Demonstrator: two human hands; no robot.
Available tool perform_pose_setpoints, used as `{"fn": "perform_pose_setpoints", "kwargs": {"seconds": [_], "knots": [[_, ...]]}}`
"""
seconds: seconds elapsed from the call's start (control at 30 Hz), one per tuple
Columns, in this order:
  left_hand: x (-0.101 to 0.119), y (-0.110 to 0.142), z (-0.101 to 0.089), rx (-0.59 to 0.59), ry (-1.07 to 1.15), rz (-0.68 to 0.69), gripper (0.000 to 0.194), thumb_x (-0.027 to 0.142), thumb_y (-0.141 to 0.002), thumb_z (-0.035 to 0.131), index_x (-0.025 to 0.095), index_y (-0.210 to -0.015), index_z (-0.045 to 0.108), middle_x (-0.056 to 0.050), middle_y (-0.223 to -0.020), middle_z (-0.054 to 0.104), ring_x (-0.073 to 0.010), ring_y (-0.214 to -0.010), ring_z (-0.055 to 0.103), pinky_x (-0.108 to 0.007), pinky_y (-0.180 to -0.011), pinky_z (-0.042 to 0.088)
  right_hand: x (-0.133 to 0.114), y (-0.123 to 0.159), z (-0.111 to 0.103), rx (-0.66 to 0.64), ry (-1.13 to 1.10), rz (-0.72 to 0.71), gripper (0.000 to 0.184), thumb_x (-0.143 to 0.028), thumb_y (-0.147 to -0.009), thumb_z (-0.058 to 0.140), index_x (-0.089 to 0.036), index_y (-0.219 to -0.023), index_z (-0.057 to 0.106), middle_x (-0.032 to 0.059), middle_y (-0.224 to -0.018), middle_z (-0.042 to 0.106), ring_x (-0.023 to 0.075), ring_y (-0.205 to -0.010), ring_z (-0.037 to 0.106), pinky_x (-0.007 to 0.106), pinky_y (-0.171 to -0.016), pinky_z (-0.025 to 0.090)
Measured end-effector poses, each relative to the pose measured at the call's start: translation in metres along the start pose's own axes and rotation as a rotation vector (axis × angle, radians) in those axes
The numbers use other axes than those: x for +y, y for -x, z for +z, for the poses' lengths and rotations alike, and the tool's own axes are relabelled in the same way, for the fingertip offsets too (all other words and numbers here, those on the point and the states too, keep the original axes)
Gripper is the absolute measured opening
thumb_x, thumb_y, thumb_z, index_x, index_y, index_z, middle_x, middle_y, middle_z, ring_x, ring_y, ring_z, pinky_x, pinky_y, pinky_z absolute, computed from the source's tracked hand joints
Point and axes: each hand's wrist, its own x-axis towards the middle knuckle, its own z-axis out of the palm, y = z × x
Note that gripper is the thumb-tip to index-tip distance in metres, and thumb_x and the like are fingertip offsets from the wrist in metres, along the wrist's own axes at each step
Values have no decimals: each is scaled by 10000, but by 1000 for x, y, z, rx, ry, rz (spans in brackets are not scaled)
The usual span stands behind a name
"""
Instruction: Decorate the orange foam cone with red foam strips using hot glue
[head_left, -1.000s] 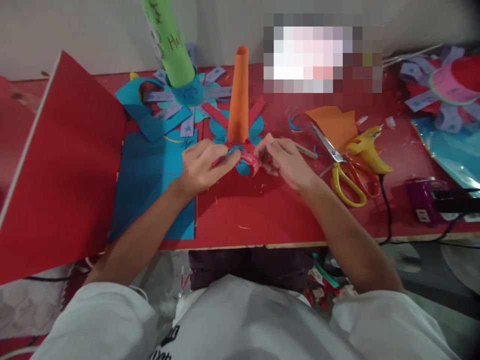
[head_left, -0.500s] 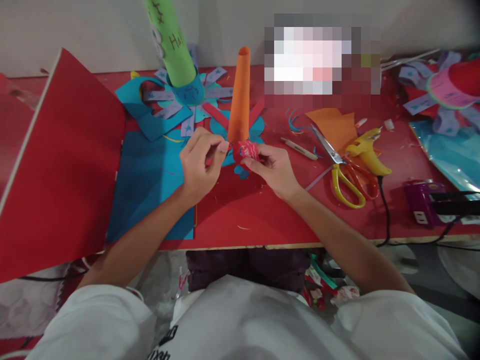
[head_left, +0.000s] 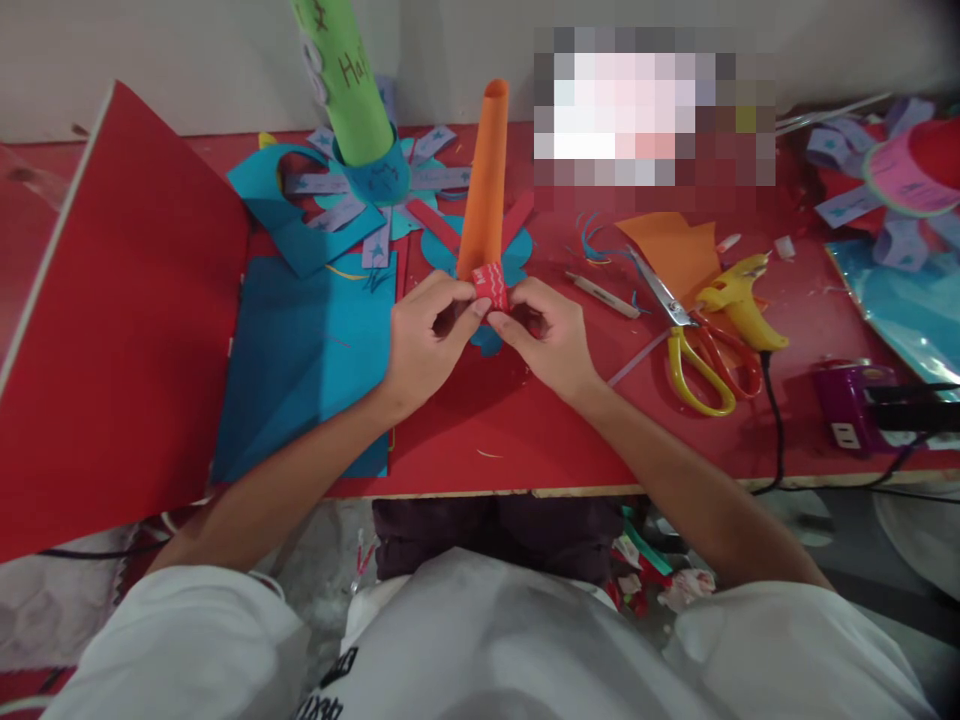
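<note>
A red paper strip with white markings curls between my two hands, pinched at both sides. My left hand has thumb and finger closed on its left side. On its right side, my right hand grips it the same way. Just behind, an orange paper tube stands slightly tilted over a blue paper flower shape. Red strips spread out from the tube's foot. My fingers hide the lower end of the tube and part of the blue shape.
Scissors and a yellow glue gun lie at right, beside a pen-like tool and orange paper. A purple box sits near the edge. A green tube stands back left; a red board rises at far left.
My left hand was apart from the red strip half a second ago; now it has moved right and pinches it too. The strip has turned so its marked face shows more squarely.
</note>
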Motion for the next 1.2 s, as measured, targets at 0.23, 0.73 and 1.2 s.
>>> {"fn": "perform_pose_setpoints", "kwargs": {"seconds": [0.23,0.73,1.2], "knots": [[-1,0,0,-30,-17,-13,428,533,-1093,580,201,-837,666,-4,-758,601,-132,-692,537,-287,-659,431,2,-1,0,56,-78,13,442,-637,-939,756,-230,-789,668,-19,-742,622,123,-636,489,308,-600,392],[-12,2,4,-44,11,16,218,381,-1069,663,215,-928,653,-32,-911,650,-154,-803,613,-303,-731,497,7,-2,0,54,-161,74,433,-650,-874,829,-243,-817,690,-12,-796,658,145,-719,580,316,-683,499],[-12,2,5,-107,-42,25,313,476,-1077,627,219,-898,628,-37,-891,638,-178,-824,598,-325,-746,495,5,-4,-5,55,-284,134,417,-621,-908,813,-231,-821,694,-29,-724,586,107,-594,458,279,-527,384]]}}
